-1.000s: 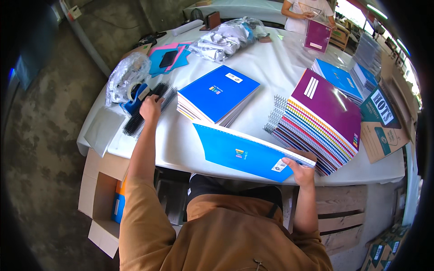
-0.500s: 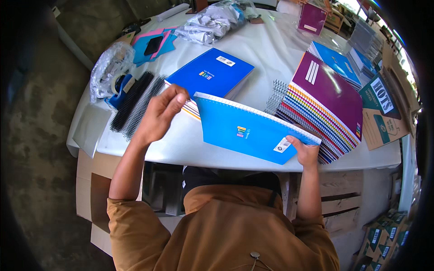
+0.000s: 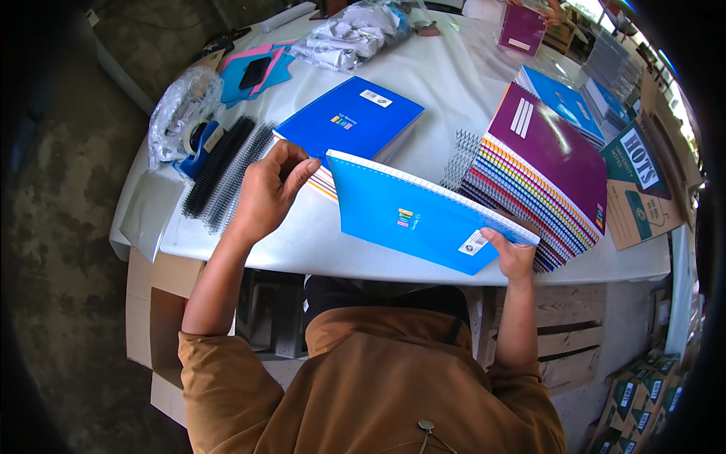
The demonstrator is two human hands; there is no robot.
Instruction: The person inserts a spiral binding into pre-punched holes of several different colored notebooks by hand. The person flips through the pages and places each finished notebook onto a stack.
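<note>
A light blue notebook point(image 3: 412, 216) is held up in front of me, tilted, with a row of punched holes along its white upper edge. My right hand point(image 3: 516, 256) grips its right end, thumb on the cover near a white label. My left hand point(image 3: 268, 189) hovers just off the notebook's left corner, fingers curled and thumb drawn in toward the index finger. Anything between those fingertips is too small to make out. Behind the left hand lies a stack topped by a dark blue notebook point(image 3: 352, 117). A purple-topped stack of wire-bound notebooks point(image 3: 541, 151) stands beside my right hand.
Black binding wire coils point(image 3: 219, 163) and silver coils point(image 3: 246, 178) lie at the left, near a blue tape dispenser point(image 3: 198, 155). Farther back are a phone point(image 3: 255, 72) and a plastic bag point(image 3: 352, 36). Another person's hand point(image 3: 553, 13) holds a purple notebook point(image 3: 522, 30).
The left hand has shifted slightly, its fingers curling a little differently near the notebook's corner. The right hand keeps its grip. At the back, the other person's hand has moved by the purple notebook.
</note>
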